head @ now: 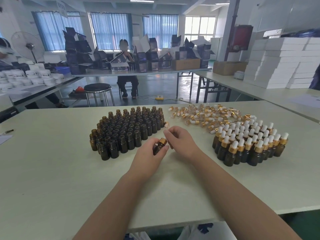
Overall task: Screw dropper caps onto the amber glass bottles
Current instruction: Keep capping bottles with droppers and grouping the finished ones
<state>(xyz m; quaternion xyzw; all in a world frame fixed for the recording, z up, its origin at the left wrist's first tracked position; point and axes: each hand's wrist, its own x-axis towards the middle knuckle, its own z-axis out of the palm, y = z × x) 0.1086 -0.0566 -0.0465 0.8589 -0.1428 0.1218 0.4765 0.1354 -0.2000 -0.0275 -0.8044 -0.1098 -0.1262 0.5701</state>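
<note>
My left hand [150, 154] grips a small amber bottle [159, 147], tilted toward the right, with a gold dropper cap [163, 141] on its neck. My right hand [180, 141] has its fingers curled at that cap, pinching it from the right; the white bulb is hidden by the fingers. A block of several uncapped amber bottles [126, 130] stands to the left. Several capped bottles [249, 144] with white bulbs stand at the right. A loose pile of dropper caps [206, 115] lies behind them.
One stray dropper cap [166, 123] lies by the uncapped block. A pen [7, 131] and paper sit at the table's [52, 170] left edge. Beyond the far edge are a stool [97, 88], a seated person [127, 70] and tables stacked with boxes.
</note>
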